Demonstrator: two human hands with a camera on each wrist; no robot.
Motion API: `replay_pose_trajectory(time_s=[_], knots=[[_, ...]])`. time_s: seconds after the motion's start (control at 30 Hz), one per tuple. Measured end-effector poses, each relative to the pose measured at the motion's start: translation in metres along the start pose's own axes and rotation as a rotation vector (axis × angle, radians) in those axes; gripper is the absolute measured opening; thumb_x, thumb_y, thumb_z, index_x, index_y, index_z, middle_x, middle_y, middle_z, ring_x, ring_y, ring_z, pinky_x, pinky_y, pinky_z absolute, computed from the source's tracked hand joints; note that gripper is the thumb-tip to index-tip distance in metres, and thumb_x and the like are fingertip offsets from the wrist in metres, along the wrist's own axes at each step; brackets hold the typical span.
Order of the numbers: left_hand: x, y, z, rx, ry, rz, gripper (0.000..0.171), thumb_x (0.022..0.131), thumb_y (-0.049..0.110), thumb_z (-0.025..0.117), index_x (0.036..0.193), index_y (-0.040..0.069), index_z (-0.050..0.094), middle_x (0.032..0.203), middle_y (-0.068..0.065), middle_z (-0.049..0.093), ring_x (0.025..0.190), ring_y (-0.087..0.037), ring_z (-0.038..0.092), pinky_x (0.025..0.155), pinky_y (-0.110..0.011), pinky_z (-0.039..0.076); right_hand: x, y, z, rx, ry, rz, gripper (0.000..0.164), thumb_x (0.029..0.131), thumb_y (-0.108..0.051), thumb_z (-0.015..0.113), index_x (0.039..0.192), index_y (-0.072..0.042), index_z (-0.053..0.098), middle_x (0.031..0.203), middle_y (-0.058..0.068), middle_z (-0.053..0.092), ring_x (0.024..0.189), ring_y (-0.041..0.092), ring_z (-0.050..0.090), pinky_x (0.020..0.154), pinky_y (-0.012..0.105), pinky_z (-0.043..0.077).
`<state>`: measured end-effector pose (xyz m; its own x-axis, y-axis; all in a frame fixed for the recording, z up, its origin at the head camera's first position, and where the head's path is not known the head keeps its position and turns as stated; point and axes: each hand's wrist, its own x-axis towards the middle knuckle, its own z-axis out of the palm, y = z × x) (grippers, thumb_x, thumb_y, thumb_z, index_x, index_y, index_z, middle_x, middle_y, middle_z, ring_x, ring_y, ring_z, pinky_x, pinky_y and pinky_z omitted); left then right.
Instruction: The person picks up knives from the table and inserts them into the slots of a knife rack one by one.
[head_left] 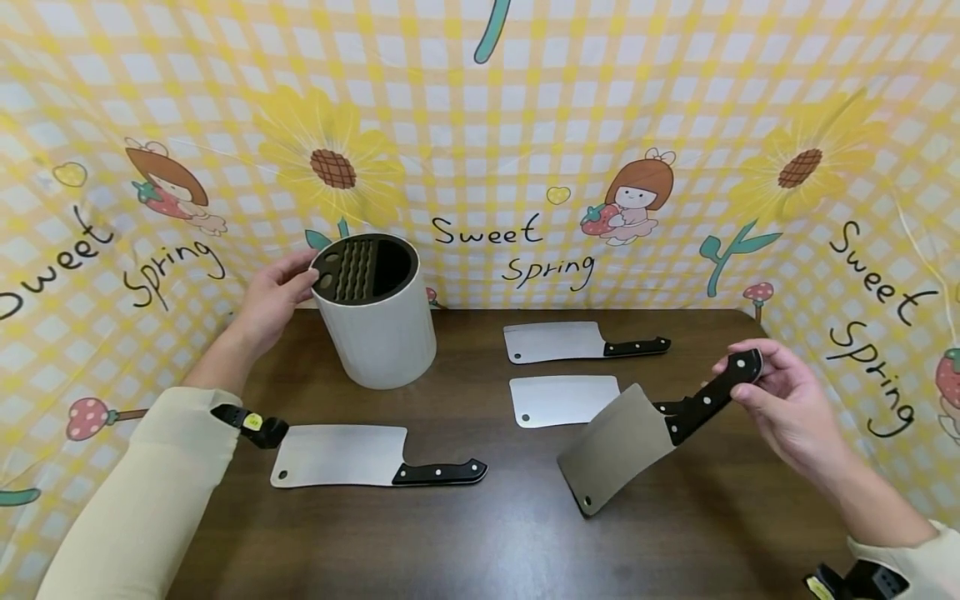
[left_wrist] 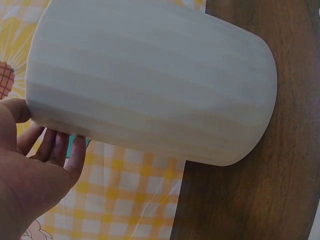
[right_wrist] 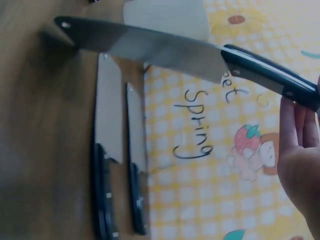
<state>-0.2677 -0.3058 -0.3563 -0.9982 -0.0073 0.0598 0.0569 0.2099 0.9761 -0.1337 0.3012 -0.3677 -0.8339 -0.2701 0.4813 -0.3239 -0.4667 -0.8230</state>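
My right hand (head_left: 795, 408) grips the end of a cleaver's black handle. This cleaver (head_left: 618, 450) is raised over the table with its broad blade angled down to the left; in the right wrist view its blade (right_wrist: 145, 47) stretches across the top. With thumb and fingers, my left hand (head_left: 273, 296) holds the upper left rim of a white round knife block (head_left: 386, 346), which stands upright. The block's dark top has wavy slots on the left and a wider opening on the right. In the left wrist view, fingertips (left_wrist: 76, 155) rest along the block's side.
On the brown table (head_left: 480, 542), a cleaver (head_left: 341, 456) lies at front left, handle to the right. Another cleaver (head_left: 555, 342) lies at the back right. Just in front is a third blade (head_left: 562, 400), its handle hidden behind the raised cleaver. Yellow checked cloth (head_left: 480, 150) surrounds the table.
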Motion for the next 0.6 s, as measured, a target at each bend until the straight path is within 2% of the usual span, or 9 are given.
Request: replay_pose_trajectory(time_s=[0.17,0.37,0.47,0.6], knots=[[0.000,0.001,0.000,0.003,-0.002,-0.003,0.056,0.107,0.021,0.053,0.155,-0.003,0.035,0.142,-0.009,0.046,0.113,-0.003,0.052,0.087,-0.009,0.048,0.016,-0.009,0.008,-0.006,0.010,-0.018,0.035,0.092,0.021,0.057,0.125,0.011,0.056,0.108,0.021,0.071,0.106,0.025,0.069,0.088,0.027,0.058],[0.002,0.002,0.000,-0.010,0.019,-0.002,0.055,0.108,0.019,0.052,0.155,-0.002,0.035,0.153,-0.016,0.039,0.122,-0.009,0.048,0.089,-0.010,0.048,0.035,-0.019,0.015,-0.046,-0.013,-0.034,0.033,0.092,0.019,0.059,0.125,0.012,0.057,0.107,0.019,0.072,0.104,0.024,0.070,0.087,0.028,0.059],[0.003,0.006,0.002,-0.089,0.068,0.045,0.049,0.106,0.010,0.053,0.151,-0.005,0.040,0.141,-0.012,0.051,0.117,-0.008,0.051,0.088,-0.010,0.049,0.044,-0.023,0.019,-0.067,0.002,-0.051,0.034,0.091,0.021,0.060,0.123,0.014,0.057,0.110,0.020,0.071,0.103,0.025,0.071,0.086,0.028,0.059],[-0.001,0.020,0.003,-0.223,0.179,0.144,0.033,0.103,0.002,0.056,0.136,0.003,0.058,0.116,0.004,0.060,0.109,-0.007,0.055,0.084,-0.011,0.052,0.054,-0.030,0.026,-0.190,0.074,-0.050,0.034,0.089,0.023,0.061,0.121,0.011,0.060,0.111,0.016,0.072,0.100,0.022,0.072,0.083,0.025,0.059]])
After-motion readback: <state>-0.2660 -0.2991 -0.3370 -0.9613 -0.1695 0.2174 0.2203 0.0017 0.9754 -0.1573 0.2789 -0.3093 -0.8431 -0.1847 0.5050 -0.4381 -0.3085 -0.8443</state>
